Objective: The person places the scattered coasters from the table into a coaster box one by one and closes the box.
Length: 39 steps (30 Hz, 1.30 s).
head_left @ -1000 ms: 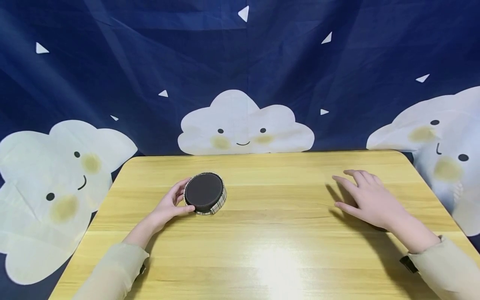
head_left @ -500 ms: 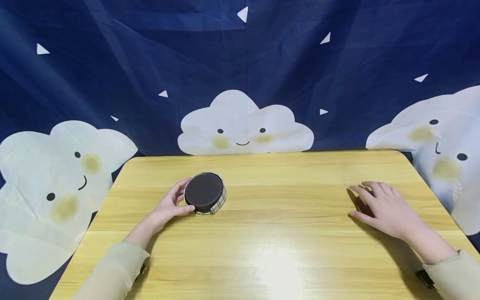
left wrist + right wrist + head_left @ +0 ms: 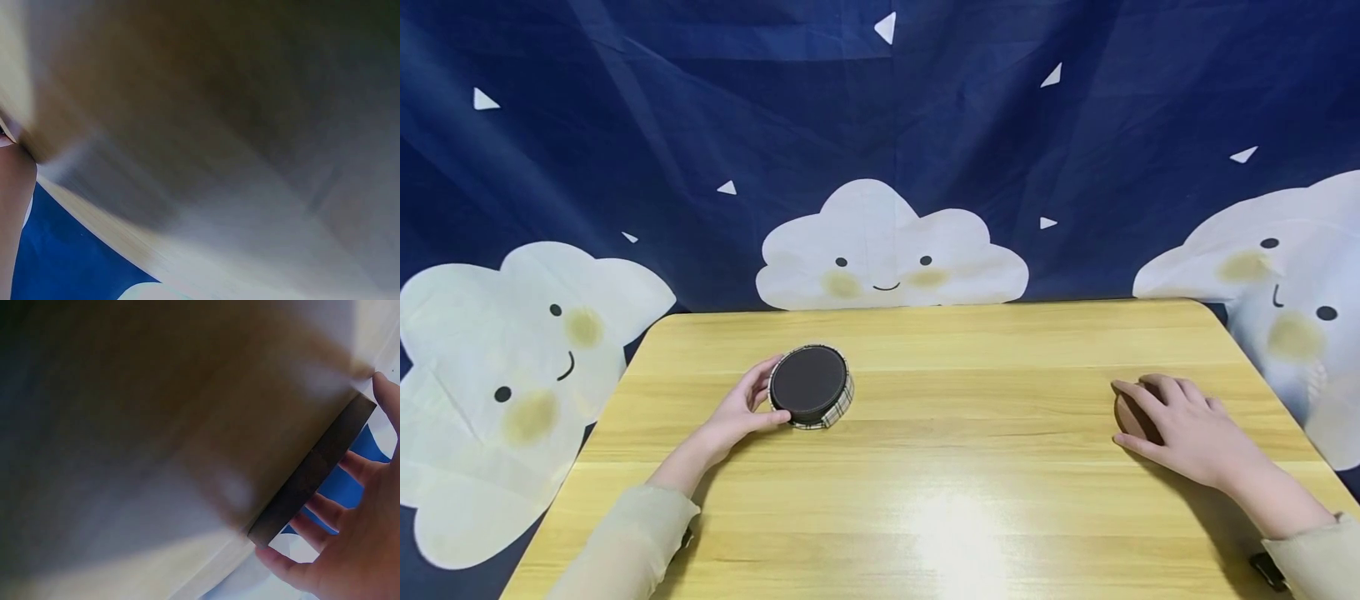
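Observation:
A low round box (image 3: 808, 381) with a dark flat top and a plaid side stands left of the table's middle. My left hand (image 3: 741, 417) grips it from the left, thumb at the near rim and fingers behind the side. At the right, my right hand (image 3: 1198, 433) holds a flat round brown disc (image 3: 1133, 417) from above, thumb and fingers spread around its edge. The right wrist view shows the brown disc edge-on, low at the tabletop, with fingertips along its rim; the palm hides much of it from above.
Pale wood tabletop (image 3: 925, 467) lies between the hands, with a bright glare patch near the front. Behind it hangs a dark blue cloth (image 3: 880, 108) with white clouds. In the left wrist view the table is mostly shadow and blur.
My right hand has moved right and a little nearer, lowering onto the brown disc, which now shows between its thumb and fingers. The left hand and the round box have stayed put.

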### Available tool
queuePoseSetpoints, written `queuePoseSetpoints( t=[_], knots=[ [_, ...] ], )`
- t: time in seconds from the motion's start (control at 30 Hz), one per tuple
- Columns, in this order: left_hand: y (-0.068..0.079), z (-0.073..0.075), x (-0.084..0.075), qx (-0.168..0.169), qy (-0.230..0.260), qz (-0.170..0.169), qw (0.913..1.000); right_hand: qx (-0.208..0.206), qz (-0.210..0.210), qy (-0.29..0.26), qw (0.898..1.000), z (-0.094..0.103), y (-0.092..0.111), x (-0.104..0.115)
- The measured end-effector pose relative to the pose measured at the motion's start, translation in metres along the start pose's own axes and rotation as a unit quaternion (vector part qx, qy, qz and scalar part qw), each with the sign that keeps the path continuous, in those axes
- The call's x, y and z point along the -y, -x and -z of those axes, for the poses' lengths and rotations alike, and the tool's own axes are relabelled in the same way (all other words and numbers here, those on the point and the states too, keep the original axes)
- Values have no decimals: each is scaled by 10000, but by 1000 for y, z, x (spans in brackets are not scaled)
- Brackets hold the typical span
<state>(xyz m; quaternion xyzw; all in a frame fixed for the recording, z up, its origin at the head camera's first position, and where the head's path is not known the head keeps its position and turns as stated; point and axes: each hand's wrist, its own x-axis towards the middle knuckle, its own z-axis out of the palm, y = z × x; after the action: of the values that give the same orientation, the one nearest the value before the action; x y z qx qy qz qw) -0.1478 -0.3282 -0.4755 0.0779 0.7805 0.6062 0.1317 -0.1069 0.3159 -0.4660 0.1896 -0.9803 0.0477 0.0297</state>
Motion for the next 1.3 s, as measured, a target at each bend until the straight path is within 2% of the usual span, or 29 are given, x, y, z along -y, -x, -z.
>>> queuePoseSetpoints(
  t=[0.13, 0.23, 0.67, 0.97, 1.3],
  knots=[
    [1, 0, 0, -15, -2, -1, 10000, 295, -149, -92, 9994, 1, -2, 1],
    [1, 0, 0, -24, 15, -9, 10000, 337, -193, -137, 9992, 1, -4, 1],
    [2, 2, -4, -72, -16, 64, 10000, 135, -107, -25, 9998, 1, -11, 2],
    [3, 1, -4, -68, -40, 48, 10000, 176, 92, 257, 9995, 8, -23, 3],
    [1, 0, -2, -13, -16, 27, 10000, 203, 448, 451, 9978, 13, -49, 21]
  ],
)
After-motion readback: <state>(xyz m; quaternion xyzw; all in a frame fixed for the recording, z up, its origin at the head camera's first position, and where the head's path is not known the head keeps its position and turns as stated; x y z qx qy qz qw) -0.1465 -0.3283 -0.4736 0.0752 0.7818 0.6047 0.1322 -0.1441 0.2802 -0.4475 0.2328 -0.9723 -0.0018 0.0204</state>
